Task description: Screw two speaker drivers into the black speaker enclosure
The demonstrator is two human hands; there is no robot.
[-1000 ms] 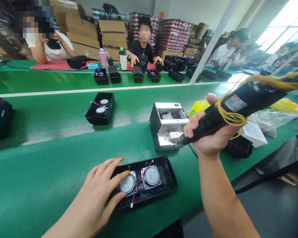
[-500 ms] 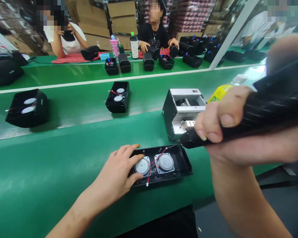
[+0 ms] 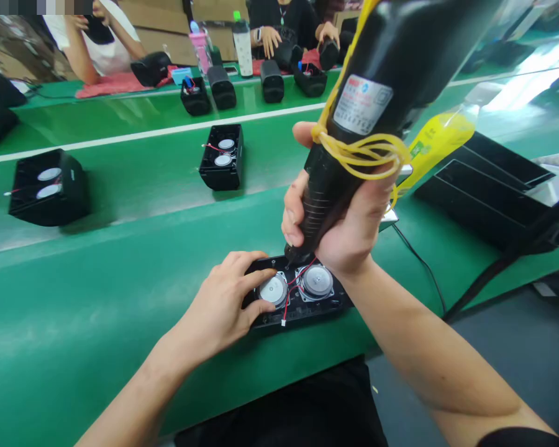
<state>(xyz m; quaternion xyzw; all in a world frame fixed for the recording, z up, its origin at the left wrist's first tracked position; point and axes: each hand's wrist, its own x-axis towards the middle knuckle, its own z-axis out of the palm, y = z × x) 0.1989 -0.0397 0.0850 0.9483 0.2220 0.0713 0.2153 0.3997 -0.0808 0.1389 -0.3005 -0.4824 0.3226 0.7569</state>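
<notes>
Lying at the near edge of the green bench [image 3: 74,298], lower centre, the speaker housing [image 3: 298,292] had open room leftward. Left hand [image 3: 223,304] pressed it, fingers spread; right hand [image 3: 349,230], fingers clamped, held the electric screwdriver [image 3: 354,124] upright.

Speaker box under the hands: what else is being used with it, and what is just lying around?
In use:
- left hand pressing on the speaker box
- right hand gripping the electric screwdriver, tip down on the box

Lying about:
- two more speaker boxes on the green belt
- yellow bottle
- black trays
- drink bottles by a co-worker
</notes>
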